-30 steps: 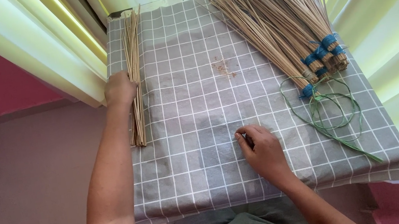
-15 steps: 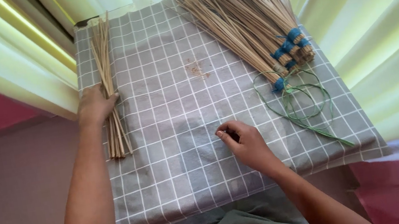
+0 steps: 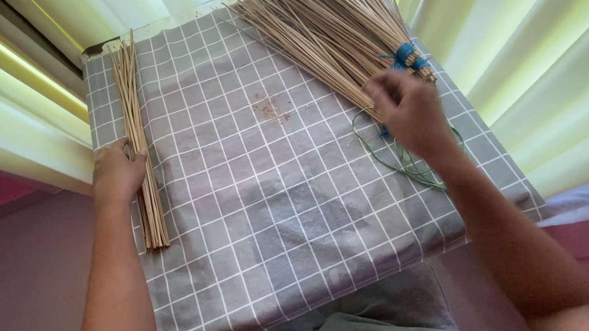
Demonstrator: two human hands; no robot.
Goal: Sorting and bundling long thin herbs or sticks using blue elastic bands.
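the bare left forearm reaches straight forward, its left hand lying palm down with the fingers curled loosely. the bare right forearm angles inward and forward, and the right hand is raised, fingers bent and blurred, back toward the camera.

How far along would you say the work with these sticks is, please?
Done: several thin tan stick bundles lie bound with blue wraps. In hand: the left hand rests on a loose unbound row of sticks; the right hand reaches over the green cord. Left: that row shows no binding.
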